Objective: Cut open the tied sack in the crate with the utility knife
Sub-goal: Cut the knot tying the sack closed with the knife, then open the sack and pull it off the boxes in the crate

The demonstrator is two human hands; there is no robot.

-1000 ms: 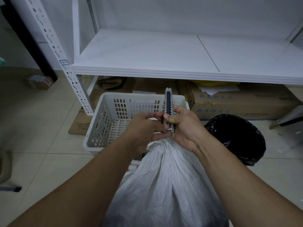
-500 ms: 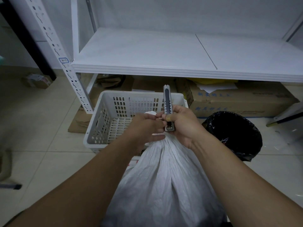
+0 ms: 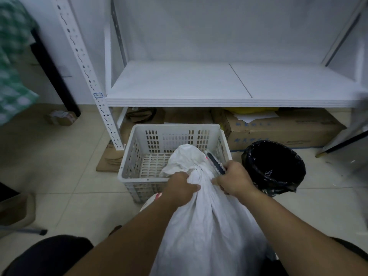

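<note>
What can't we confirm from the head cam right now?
- Utility knife blade: hidden behind the sack neck and right hand; extension unknown.
- Tie at neck: covered by left hand and folds.
- Sack base: cut off by the bottom edge.
- Green cloth: motion-blurred.

A small blue-outlined label (image 3: 98, 95) on the white shelf upright (image 3: 83, 66) carries a mark too small to make out. The cardboard box (image 3: 278, 130) under the shelf bears blue printed characters (image 3: 252, 139) along its side and near its upper edge, blurred beyond reading. Red print shows on the white sack (image 3: 205, 226) near the knot; it cannot be read.
</note>
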